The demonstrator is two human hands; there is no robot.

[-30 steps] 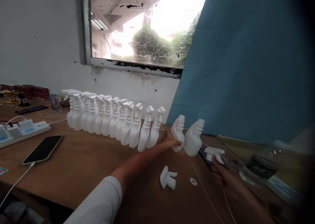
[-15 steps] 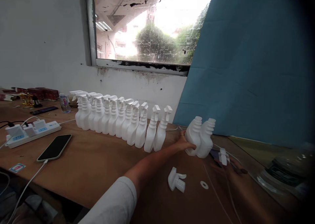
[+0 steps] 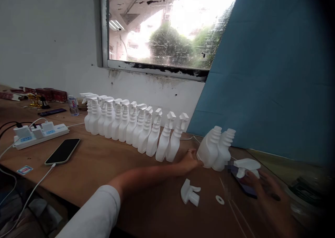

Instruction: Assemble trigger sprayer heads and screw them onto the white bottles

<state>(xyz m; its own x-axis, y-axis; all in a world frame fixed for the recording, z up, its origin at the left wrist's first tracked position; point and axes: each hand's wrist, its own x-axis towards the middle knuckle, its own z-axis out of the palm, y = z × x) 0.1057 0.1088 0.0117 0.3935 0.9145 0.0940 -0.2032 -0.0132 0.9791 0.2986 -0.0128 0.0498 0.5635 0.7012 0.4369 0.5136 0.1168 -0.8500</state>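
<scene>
Two white spray bottles without heads stand side by side, the left bottle point(image 3: 209, 149) and the right bottle point(image 3: 224, 149), their threaded necks bare. My left hand point(image 3: 190, 163) grips the lower left edge of the left bottle, thumb in front; its other fingertips are partly hidden. To the right, my right hand point(image 3: 269, 187) is closed on a white trigger spray head point(image 3: 247, 165), held above a dark phone point(image 3: 244, 185). Another trigger spray head point(image 3: 190, 193) lies on the table point(image 3: 157, 192) beside a white ring-shaped washer point(image 3: 220, 199).
A row of white bottles with trigger heads point(image 3: 141, 130) stands along the wall. Left of it lie a charging phone point(image 3: 62, 151) and a power strip point(image 3: 43, 137). A large clear bottle point(image 3: 306, 192) is at the far right, below a blue curtain point(image 3: 261, 74).
My right hand has lifted the spray head and drawn it rightward. My left hand has slid down and left on the bottle. The view has shifted slightly.
</scene>
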